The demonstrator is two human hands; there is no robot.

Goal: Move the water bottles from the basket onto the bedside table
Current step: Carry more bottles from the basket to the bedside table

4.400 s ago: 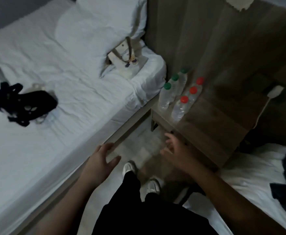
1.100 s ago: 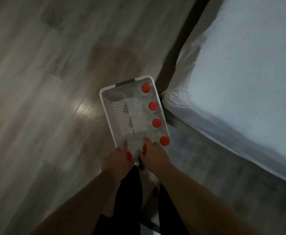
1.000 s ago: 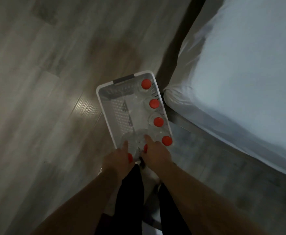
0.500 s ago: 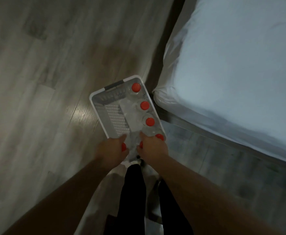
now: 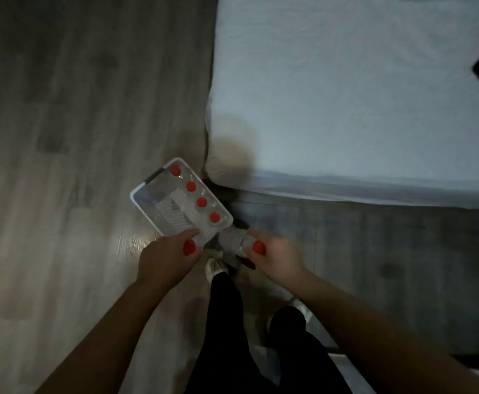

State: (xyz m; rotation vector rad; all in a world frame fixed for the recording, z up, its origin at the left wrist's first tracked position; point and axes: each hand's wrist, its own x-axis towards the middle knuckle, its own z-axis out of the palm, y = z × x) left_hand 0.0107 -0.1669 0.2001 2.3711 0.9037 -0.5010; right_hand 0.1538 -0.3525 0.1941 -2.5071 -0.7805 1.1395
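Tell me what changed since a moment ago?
Each hand has lifted a red-capped bottle out: the left hand holds its bottle at the basket edge, the right hand carries its bottle clear. Four bottles stay inside.

Both forearms are bare to the lower frame edge; no sleeves, watch, rings or bands are visible on either one. The left hand (image 5: 168, 258) and right hand (image 5: 278, 258) wear no gloves. Legs are clad in black trousers (image 5: 241, 336). Footwear: light-coloured shoes, one (image 5: 215, 268) ahead and the other (image 5: 299, 307) partly hidden. Motion blur obscures finer detail.
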